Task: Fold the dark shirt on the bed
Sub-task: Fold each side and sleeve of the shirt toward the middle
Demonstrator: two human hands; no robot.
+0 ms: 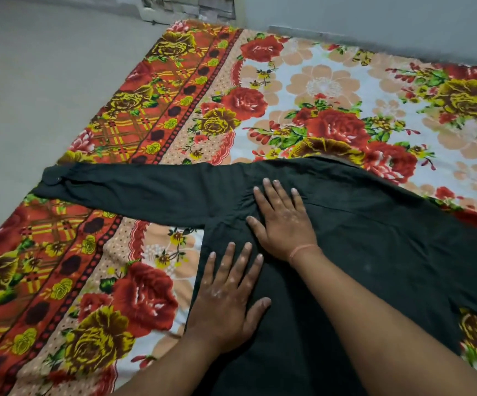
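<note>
Legible text, labels, brands, numbers, signs: none found. The dark shirt (374, 238) showed no readable tag or print; the bedsheet (331, 90) carried only a floral pattern. Items by the far wall were too blurred to read.

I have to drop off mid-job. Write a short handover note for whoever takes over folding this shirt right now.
Left hand: flat, palm down on the dark shirt near its left edge, gripping nothing.
Right hand: flat, fingers spread, pressing just below the sleeve seam.
Shirt lies spread on the floral bedsheet; one long sleeve stretches out left, cuff at the bed's edge.
Done: laid out, being smoothed.
Left: all folds, it seems, starting with that sleeve.
</note>
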